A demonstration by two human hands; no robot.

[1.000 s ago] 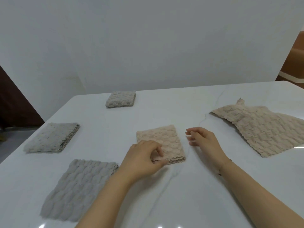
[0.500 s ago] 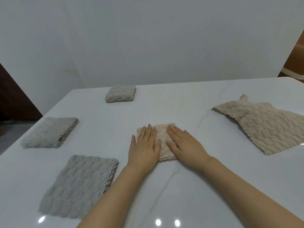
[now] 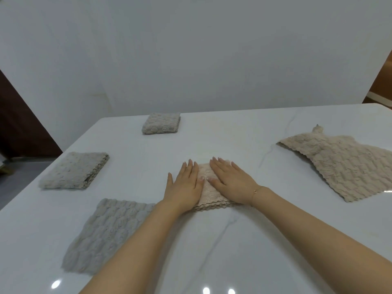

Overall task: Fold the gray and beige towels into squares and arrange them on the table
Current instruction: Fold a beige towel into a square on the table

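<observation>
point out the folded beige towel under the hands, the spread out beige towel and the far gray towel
folded beige towel (image 3: 209, 200): head view, on its bare near edge between the wrists
spread out beige towel (image 3: 343, 164): head view, on its middle
far gray towel (image 3: 161, 123): head view, on its top face

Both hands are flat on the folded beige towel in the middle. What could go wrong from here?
1. The small folded beige towel shows loose scalloped layers at its near edge; once the left hand and right hand lift, it may spring open.
2. The left forearm passes just above the flat gray towel and could drag it when withdrawn.
3. The large unfolded beige towel runs off the view's right side; whether it overhangs the glossy white table cannot be told.
</observation>
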